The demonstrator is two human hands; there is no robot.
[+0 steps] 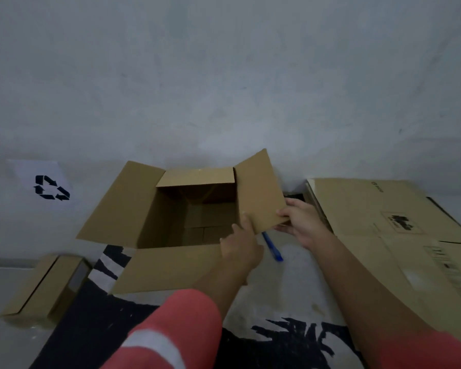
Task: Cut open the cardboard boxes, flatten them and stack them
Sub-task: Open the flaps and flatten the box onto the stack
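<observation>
An open brown cardboard box (197, 217) stands on the floor against the wall, all four top flaps spread out and its inside empty. Its right flap (258, 193) tilts upward. My left hand (241, 246) grips that flap's near corner, thumb lying up along the edge. At the flap's outer corner my right hand (302, 222) pinches the cardboard, thumb on top and fingers beneath. A blue cutter (273, 249) lies on the rug just below the flap, between my hands; neither hand holds it.
Large flattened cardboard (389, 235) lies on the right against the wall. A small closed box (45, 286) sits at the left. A recycling-symbol sheet (48, 185) is stuck on the wall. A black-and-white rug (277, 336) covers the floor under the box.
</observation>
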